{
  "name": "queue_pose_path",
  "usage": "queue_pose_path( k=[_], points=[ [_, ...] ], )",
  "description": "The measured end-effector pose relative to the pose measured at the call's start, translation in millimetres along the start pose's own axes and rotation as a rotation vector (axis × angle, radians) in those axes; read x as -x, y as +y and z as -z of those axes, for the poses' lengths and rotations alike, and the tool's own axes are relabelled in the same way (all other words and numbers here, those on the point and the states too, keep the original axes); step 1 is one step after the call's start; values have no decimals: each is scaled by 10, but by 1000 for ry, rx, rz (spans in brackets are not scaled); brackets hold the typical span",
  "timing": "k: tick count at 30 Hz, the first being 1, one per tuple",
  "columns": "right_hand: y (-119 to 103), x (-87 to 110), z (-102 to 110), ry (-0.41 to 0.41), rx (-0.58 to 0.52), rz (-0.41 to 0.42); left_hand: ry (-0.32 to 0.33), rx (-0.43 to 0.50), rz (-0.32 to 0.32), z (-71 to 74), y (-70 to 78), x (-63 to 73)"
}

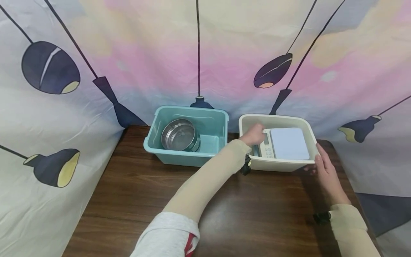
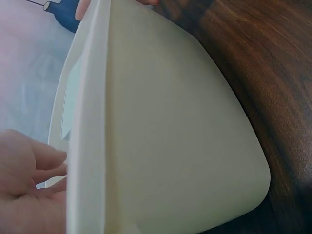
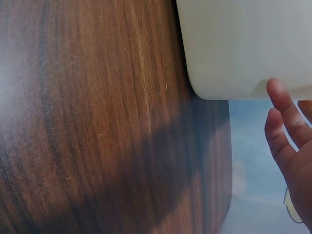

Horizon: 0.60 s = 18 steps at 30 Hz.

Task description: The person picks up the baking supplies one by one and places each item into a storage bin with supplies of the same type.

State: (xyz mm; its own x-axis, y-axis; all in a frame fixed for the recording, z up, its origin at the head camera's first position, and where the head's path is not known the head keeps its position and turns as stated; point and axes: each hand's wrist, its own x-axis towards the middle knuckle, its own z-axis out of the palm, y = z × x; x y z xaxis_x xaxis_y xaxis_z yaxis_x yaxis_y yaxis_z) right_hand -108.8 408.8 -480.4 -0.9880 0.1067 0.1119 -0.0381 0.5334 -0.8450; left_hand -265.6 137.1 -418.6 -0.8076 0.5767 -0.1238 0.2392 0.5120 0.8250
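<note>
In the head view, a white kitchen scale point(image 1: 289, 143) with a small display and buttons lies in the cream bin point(image 1: 279, 165). My left hand point(image 1: 253, 135) reaches over the bin's near left side and grips the scale at its left end, fingers curled. From the left wrist view, the bin's rim hides the fingertips of that hand point(image 2: 29, 180). At the bin's front right corner is my right hand point(image 1: 328, 175), its fingers spread loosely. The right wrist view shows a fingertip point(image 3: 276, 87) right against the bin's outer wall.
Left of the cream bin stands a teal bin point(image 1: 179, 159) holding round metal sieves or pans point(image 1: 181, 137). Both bins sit at the back of a dark wooden table point(image 1: 250, 214), before a printed curtain point(image 1: 154, 53). A greyish item point(image 1: 255, 150) shows beside the scale.
</note>
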Motion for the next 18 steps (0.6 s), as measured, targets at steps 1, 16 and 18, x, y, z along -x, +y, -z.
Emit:
queue_pose_path(
  k=[1,16,18],
  points=[
    [3,-3,-3,-2,3,0,-4,0,10,-2,2,8],
    [-7,1,18,-19,25,31,29,160,-103,137,69,176],
    [5,10,27,-21,27,30,25,195,-123,137,63,190]
  ],
)
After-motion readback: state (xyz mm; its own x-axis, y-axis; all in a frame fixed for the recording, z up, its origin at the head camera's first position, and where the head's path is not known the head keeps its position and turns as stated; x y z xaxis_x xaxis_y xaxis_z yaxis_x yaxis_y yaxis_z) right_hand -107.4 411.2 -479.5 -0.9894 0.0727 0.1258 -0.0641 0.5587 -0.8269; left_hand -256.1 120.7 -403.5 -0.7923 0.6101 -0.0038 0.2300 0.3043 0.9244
